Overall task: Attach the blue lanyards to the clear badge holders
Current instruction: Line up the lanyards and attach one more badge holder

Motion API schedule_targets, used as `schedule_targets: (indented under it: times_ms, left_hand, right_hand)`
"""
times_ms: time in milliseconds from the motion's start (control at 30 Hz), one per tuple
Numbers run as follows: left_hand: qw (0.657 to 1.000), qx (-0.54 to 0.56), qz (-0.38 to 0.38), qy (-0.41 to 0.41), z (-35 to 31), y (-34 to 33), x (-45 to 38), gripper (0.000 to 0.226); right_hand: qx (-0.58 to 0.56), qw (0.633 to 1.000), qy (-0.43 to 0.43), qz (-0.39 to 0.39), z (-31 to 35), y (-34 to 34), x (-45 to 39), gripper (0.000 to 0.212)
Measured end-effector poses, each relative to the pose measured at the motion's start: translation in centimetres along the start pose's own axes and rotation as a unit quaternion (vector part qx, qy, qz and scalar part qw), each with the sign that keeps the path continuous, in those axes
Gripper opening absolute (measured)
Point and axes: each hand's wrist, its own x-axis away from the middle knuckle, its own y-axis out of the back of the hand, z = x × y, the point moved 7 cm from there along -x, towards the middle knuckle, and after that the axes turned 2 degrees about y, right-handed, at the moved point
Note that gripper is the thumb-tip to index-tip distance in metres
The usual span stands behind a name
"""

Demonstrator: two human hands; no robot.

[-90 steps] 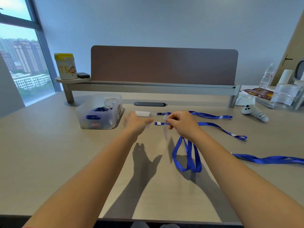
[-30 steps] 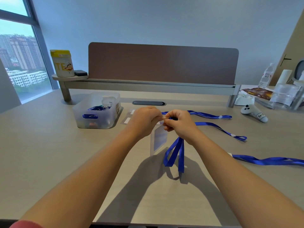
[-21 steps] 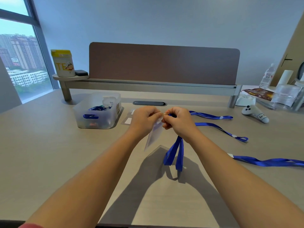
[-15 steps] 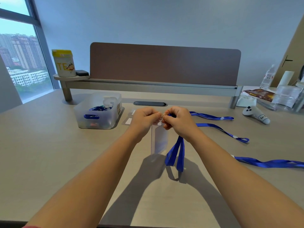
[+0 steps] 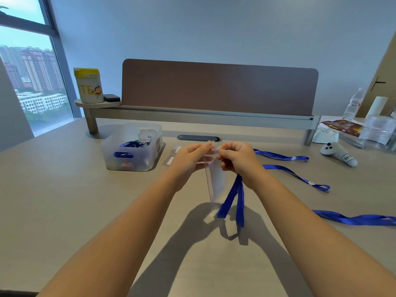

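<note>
Two hands meet above the middle of the desk (image 5: 64,200). My left hand (image 5: 190,157) has its fingertips pinched on the top edge of a clear badge holder (image 5: 215,181), which hangs nearly upright in the air, edge-on to me, its lower end clear of the desk surface. My right hand (image 5: 235,159) is closed around the clip end of a blue lanyard (image 5: 234,198), held right against the holder's top; I cannot tell whether the clip is through the slot. The lanyard's doubled strap droops below my right palm, just beside the holder.

Past my right hand, two more blue lanyards (image 5: 297,174) lie stretched across the desk, and another strap (image 5: 355,219) lies near the right edge. Two spare badge holders (image 5: 171,160) lie flat just behind my left hand, next to a translucent storage bin (image 5: 132,151) that holds more blue straps. A white handheld controller (image 5: 338,153) rests well off to the right.
</note>
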Motion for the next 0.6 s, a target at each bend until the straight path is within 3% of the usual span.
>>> schedule_targets:
  times_ms: [100, 167, 333, 433, 600]
  left_hand:
    - [0.995, -0.094, -0.017, -0.009, 0.0, -0.3, 0.3, 0.038]
    - [0.985, -0.167, -0.037, -0.012, 0.5, 0.0, 0.3, 0.032]
    - [0.938, -0.29, -0.17, -0.083, -0.1, 2.0, 0.5, 0.023]
    - [0.892, -0.358, -0.222, -0.167, -1.8, 2.3, 1.2, 0.022]
    - [0.76, -0.511, -0.233, -0.328, -3.5, 0.9, 2.4, 0.017]
  right_hand:
    - [-0.042, 0.998, -0.052, -0.012, -0.5, 0.0, -0.1, 0.021]
    - [-0.046, 0.997, -0.067, -0.016, -0.6, 0.0, 0.0, 0.022]
    - [0.043, 0.997, -0.05, -0.033, -0.4, 0.5, 0.1, 0.025]
    - [0.126, 0.991, -0.001, -0.044, 0.3, 0.5, 0.2, 0.015]
    - [0.298, 0.953, 0.037, -0.038, 0.7, 0.1, -0.1, 0.021]
